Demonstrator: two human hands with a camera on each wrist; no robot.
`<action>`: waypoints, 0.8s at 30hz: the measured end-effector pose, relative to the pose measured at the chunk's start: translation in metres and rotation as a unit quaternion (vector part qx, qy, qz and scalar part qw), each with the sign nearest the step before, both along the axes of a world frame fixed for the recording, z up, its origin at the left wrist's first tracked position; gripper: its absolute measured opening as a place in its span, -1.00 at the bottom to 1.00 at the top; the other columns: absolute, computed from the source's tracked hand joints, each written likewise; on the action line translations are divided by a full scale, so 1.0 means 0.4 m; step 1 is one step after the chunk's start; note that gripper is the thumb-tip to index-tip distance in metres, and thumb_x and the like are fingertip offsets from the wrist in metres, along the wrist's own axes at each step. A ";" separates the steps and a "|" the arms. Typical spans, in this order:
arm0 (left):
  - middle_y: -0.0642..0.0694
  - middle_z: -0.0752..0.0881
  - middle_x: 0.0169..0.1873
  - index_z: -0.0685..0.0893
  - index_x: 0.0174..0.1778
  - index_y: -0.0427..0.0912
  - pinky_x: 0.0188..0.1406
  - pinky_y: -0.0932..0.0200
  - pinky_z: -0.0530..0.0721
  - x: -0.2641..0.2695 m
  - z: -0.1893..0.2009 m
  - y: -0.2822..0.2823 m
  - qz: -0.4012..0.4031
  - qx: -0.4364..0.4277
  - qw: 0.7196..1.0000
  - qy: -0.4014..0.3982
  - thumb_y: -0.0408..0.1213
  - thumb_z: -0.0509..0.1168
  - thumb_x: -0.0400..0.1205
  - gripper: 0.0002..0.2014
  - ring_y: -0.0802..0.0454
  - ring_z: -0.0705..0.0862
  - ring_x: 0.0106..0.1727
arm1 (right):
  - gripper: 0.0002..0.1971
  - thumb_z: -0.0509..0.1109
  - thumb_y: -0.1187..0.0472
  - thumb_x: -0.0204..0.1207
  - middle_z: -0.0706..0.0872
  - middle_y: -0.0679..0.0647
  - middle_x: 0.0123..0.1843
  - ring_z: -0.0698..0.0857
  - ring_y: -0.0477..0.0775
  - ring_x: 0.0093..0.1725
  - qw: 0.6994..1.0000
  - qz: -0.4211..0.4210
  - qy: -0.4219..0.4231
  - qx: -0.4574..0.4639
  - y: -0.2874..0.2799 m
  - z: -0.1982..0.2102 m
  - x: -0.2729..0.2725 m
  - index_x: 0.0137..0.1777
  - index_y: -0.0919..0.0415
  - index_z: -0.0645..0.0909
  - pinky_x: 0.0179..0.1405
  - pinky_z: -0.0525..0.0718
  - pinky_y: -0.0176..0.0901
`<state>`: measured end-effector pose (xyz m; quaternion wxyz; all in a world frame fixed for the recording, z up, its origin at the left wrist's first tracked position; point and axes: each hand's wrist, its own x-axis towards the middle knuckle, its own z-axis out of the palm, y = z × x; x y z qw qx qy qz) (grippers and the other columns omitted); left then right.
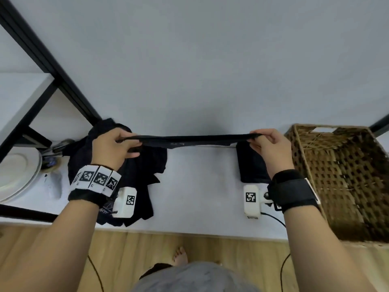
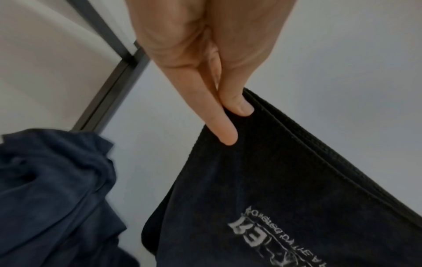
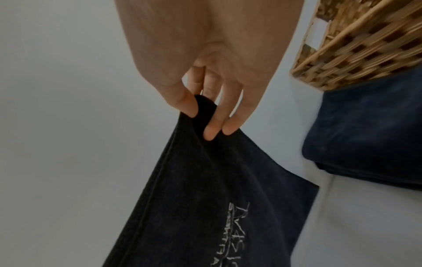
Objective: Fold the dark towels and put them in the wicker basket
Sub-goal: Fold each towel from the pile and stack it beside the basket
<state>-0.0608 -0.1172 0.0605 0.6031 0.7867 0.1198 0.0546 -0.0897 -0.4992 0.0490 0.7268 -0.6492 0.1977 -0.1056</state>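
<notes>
A dark towel (image 1: 189, 140) with pale lettering hangs stretched between my two hands above the white table. My left hand (image 1: 117, 147) pinches its left corner between thumb and fingers (image 2: 228, 133), the towel (image 2: 274, 189) falling below. My right hand (image 1: 266, 144) pinches the right corner (image 3: 203, 108), with the cloth (image 3: 205, 198) hanging down. A heap of unfolded dark towels (image 1: 136, 186) lies under my left hand. A folded dark towel (image 1: 251, 165) sits beside the wicker basket (image 1: 345, 175), which stands at the right.
White plates (image 1: 16, 173) are stacked at the far left under a black metal shelf frame (image 1: 52, 66). The table's front edge (image 1: 189, 230) runs above a wooden floor. A cable (image 1: 275, 220) trails from my right wrist camera.
</notes>
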 end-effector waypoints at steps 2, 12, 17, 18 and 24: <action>-0.12 0.83 -0.22 0.79 -0.39 -0.06 -0.28 0.10 0.82 -0.055 -0.059 0.004 0.003 0.011 0.999 0.034 -0.56 0.48 0.49 -0.72 -0.02 0.85 -0.17 | -0.79 0.33 0.49 0.54 0.85 0.15 -0.10 0.82 0.16 0.04 0.999 0.015 0.036 -0.027 -0.005 -0.062 -0.044 -0.10 0.23 0.75 0.10 0.79 -0.07; -0.19 0.76 -0.17 0.70 -0.52 0.06 -0.29 0.13 0.77 -0.305 -0.413 0.016 -0.025 0.068 0.969 0.238 -0.58 0.33 0.59 -0.53 -0.08 0.74 -0.16 | -0.74 0.39 0.41 0.52 0.83 -0.12 -0.13 0.81 -0.06 -0.04 0.947 0.122 0.258 -0.147 -0.015 -0.425 -0.325 -0.15 0.01 0.76 0.22 0.73 0.10; -0.12 0.77 -0.27 0.65 -0.37 0.03 -0.27 0.06 0.82 -0.382 -0.480 0.017 -0.086 0.170 0.942 0.277 -0.43 0.38 0.62 -0.70 -0.04 0.79 -0.19 | -0.80 0.36 0.40 0.58 0.81 -0.01 -0.02 0.82 0.04 -0.03 0.932 0.125 0.302 -0.156 0.000 -0.485 -0.390 -0.04 0.09 0.73 0.22 0.72 0.14; -0.14 0.77 -0.31 0.64 -0.30 -0.02 -0.25 -0.01 0.82 -0.380 -0.484 0.017 -0.088 0.176 0.939 0.281 -0.41 0.35 0.65 -0.76 -0.05 0.81 -0.21 | -0.83 0.37 0.38 0.59 0.80 0.01 0.01 0.82 0.06 -0.03 0.931 0.119 0.304 -0.160 0.004 -0.489 -0.384 0.01 0.10 0.72 0.22 0.72 0.13; -0.10 0.73 -0.58 0.65 -0.16 -0.04 -0.41 0.36 0.59 -0.306 -0.491 0.023 -0.099 0.256 0.922 0.274 -0.27 0.31 0.68 -0.89 0.30 0.63 -0.58 | -0.87 0.39 0.33 0.61 0.75 0.08 0.05 0.78 -0.07 -0.32 0.936 0.066 0.289 -0.190 0.025 -0.503 -0.295 0.06 0.11 0.67 -0.29 0.61 -0.54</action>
